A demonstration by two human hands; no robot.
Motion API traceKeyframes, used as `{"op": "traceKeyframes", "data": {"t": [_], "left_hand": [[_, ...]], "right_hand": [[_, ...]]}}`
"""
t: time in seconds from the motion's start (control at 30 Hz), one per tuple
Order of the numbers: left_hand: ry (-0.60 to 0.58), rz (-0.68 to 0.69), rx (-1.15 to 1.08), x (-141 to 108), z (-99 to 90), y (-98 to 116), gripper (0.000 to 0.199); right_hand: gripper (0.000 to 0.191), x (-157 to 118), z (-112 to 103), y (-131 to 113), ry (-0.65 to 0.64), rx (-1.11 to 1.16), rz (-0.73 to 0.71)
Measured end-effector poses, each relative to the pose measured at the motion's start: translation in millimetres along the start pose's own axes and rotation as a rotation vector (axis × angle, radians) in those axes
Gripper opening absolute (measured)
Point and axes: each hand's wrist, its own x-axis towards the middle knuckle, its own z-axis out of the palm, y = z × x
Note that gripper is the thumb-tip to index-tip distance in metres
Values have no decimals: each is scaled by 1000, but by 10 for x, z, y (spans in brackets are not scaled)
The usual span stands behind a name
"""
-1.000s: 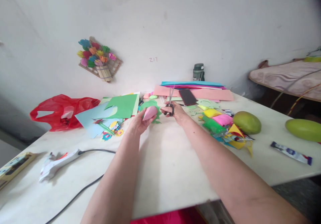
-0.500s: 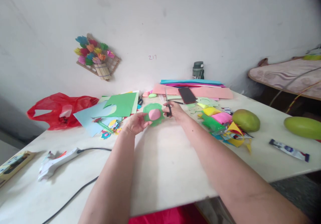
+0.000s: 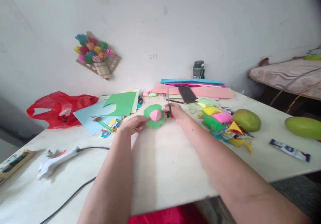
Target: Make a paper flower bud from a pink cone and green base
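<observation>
While the right hand (image 3: 177,112) grips the scissors (image 3: 169,110), the left hand (image 3: 133,124) touches the green cutout (image 3: 152,123).
Can't tell if the left's pinching it, but the hands are apart, pink cone (image 3: 155,115) on the cutout between them, phone (image 3: 187,94) farther back, red bag (image 3: 78,104) off left.

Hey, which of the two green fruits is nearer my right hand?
The fruit beside the paper scraps is nearer your right hand; the other fruit lies farther right, at the picture's edge.
</observation>
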Motion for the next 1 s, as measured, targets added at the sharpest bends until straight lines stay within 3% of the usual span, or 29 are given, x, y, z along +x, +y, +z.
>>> {"op": "traceKeyframes", "data": {"t": [0.17, 0.4, 0.7, 1.0], "left_hand": [[152, 214, -148, 37, 20, -26, 25], [273, 331, -325, 209, -2, -160, 22], [227, 253, -313, 172, 57, -114, 26], [185, 246, -230, 174, 80, -129, 25]], "right_hand": [[29, 20, -6, 11, -54, 40, 3], [34, 30, -31, 48, -231, 28, 7], [29, 17, -72, 11, -222, -84, -5], [35, 64, -73, 43, -171, -97, -11]]}}
